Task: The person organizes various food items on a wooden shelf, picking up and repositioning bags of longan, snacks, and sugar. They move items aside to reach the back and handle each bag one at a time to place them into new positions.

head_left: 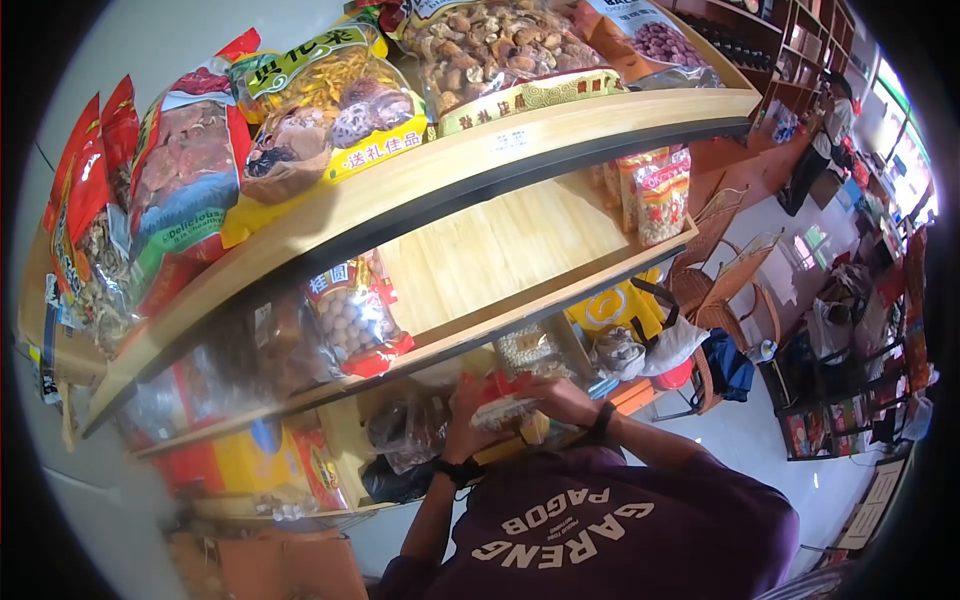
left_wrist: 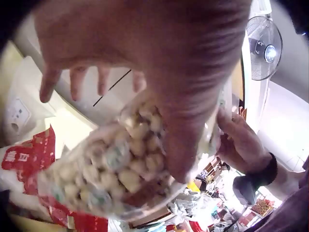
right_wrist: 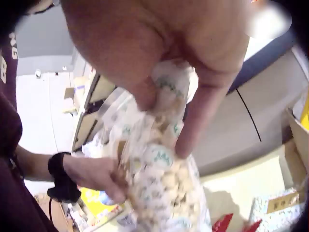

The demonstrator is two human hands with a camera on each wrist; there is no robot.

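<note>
At the wooden shelf (head_left: 505, 245), we hold a clear bag of pale pieces (right_wrist: 176, 186) lengthwise, its long axis running away from our right hand (head_left: 565, 402). The shelf's ledge and a dried-fruit bag (head_left: 352, 315) crowd its far side. Our right fingers pinch one end; our left hand (head_left: 462, 425) lays its thumb across the side, fingers loose.

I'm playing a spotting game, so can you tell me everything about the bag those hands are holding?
The bag looks like thin, see-through, crinkly plastic with green printing. Pale, roundish lumps fill it. Its narrow part is in the right hand, and the left hand pinches its side. It's beside the wooden shelves. I can't tell whether it's sealed.
</note>
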